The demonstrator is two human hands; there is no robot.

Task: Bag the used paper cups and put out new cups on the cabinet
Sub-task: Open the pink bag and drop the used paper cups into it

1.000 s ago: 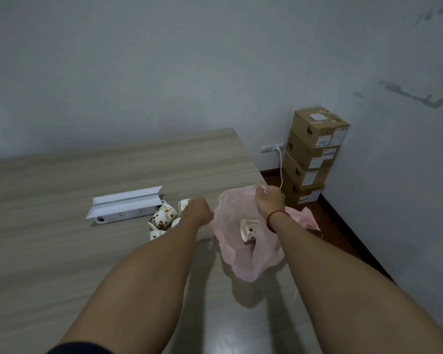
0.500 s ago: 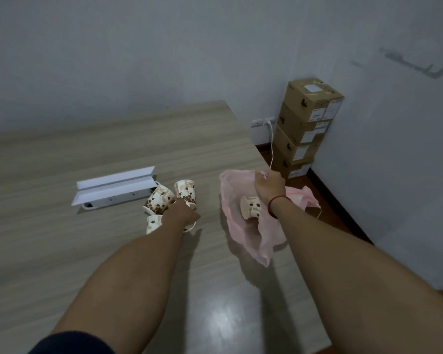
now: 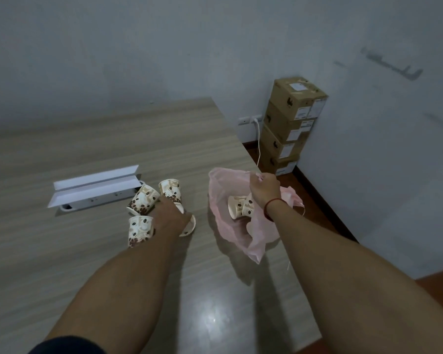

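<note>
Several used paper cups printed with coffee beans lie tipped over on the wooden cabinet top (image 3: 113, 264): one (image 3: 143, 199) by the socket box, one (image 3: 170, 189) behind my hand, one (image 3: 138, 229) nearer me. My left hand (image 3: 170, 217) is closed over another cup (image 3: 188, 226), of which only the rim shows. My right hand (image 3: 264, 187) grips the top edge of a pink plastic bag (image 3: 230, 226) and holds it open above the surface. Two cups (image 3: 241, 205) lie inside the bag.
A white pop-up socket box (image 3: 95, 190) with its lid open sits left of the cups. The cabinet's right edge runs just beyond the bag. Stacked cardboard boxes (image 3: 289, 123) stand in the corner on the floor, beside a wall outlet with a white cable (image 3: 258, 139).
My left hand left the bag's mouth, moved left to the loose cups and closed on one. The right hand kept hold of the bag. The view tilted down.
</note>
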